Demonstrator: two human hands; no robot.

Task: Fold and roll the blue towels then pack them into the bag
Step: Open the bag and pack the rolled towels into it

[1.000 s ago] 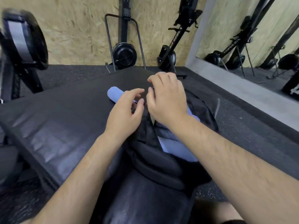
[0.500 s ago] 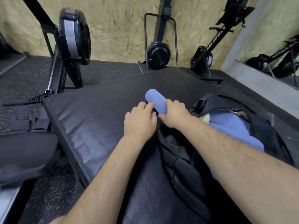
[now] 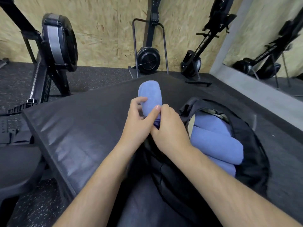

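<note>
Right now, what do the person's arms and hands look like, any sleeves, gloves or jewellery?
Both are bare. The left hand and right hand wear no gloves, and no rings show. The left forearm and right forearm carry no sleeve, watch or band as far up as the frame shows.

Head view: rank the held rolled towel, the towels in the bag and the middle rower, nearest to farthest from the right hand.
1. Rolled towel: held by the right hand, just ahead.
2. Packed towels: beside it, rightward, inside the bag.
3. Middle rower: far ahead, at the wall.
</note>
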